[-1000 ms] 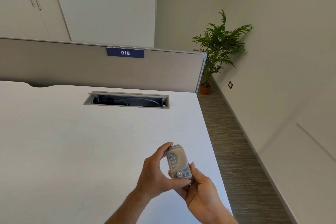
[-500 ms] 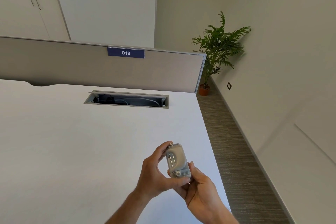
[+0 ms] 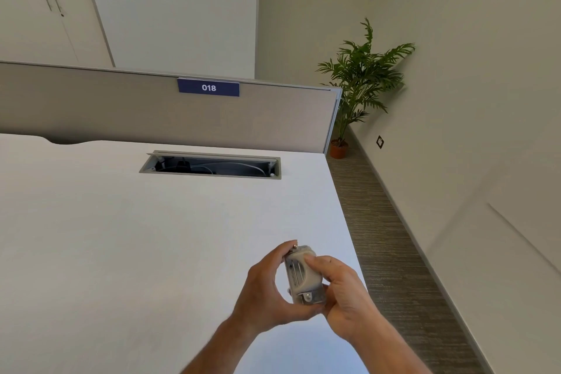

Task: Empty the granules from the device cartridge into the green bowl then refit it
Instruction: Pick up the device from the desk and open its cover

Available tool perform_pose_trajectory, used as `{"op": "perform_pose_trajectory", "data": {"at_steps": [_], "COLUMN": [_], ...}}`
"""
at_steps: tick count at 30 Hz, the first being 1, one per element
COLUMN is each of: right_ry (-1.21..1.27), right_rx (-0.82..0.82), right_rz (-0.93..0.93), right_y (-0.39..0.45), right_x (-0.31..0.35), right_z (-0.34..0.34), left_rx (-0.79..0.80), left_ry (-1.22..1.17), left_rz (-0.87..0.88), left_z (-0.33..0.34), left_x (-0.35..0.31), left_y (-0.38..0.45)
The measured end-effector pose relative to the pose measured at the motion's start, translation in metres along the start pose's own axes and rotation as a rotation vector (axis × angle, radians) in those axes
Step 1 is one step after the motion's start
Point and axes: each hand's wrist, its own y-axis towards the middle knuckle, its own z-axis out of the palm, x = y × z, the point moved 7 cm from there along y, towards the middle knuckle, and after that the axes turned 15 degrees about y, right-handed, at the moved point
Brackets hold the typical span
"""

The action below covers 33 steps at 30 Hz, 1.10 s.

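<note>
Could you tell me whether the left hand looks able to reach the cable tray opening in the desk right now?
Probably not yet: the left hand and right hand both grip the device, though bare desk lies before the cable tray opening.

White "018" on a blue label [image 3: 208, 87] atop the grey desk partition [image 3: 121, 112].

Office. White desk [image 3: 121, 252] fills lower left of frame, with cable slot [image 3: 210, 164] cut in top near back edge, wires visible inside. Grey fabric divider [image 3: 151, 115] stands along desk's far edge, blue tag [image 3: 208, 87] on it reads "018". Tall white cupboards [image 3: 45, 9] at upper left, slim handles. Potted palm [image 3: 361, 82] in corner at right of centre. Striped grey carpet [image 3: 388, 246] along plain wall at right, socket [image 3: 379, 141] low on wall.
</note>
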Motion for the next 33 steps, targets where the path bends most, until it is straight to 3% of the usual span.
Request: {"op": "perform_pose_trajectory", "data": {"at_steps": [5,9,12,24,33], "right_ry": [0.015,0.045,0.047,0.078,0.099], "right_rx": [-0.012,0.008,0.009,0.015,0.018], "right_rz": [0.016,0.019,0.017,0.015,0.016], "right_y": [0.004,0.006,0.007,0.008,0.009], "right_x": [-0.002,-0.003,-0.003,-0.002,0.0], "right_z": [-0.001,-0.004,-0.006,-0.012,-0.008], "left_rx": [0.106,-0.014,0.048,0.08,0.076], "left_ry": [-0.234,-0.71,-0.853,-0.822,-0.938], "left_rz": [-0.153,-0.631,-0.806,-0.803,-0.842], "left_z": [0.004,0.005,0.017,0.02,0.025], "left_x": [0.01,0.022,0.026,0.02,0.02], "left_y": [-0.001,-0.003,-0.003,0.004,0.004]}}
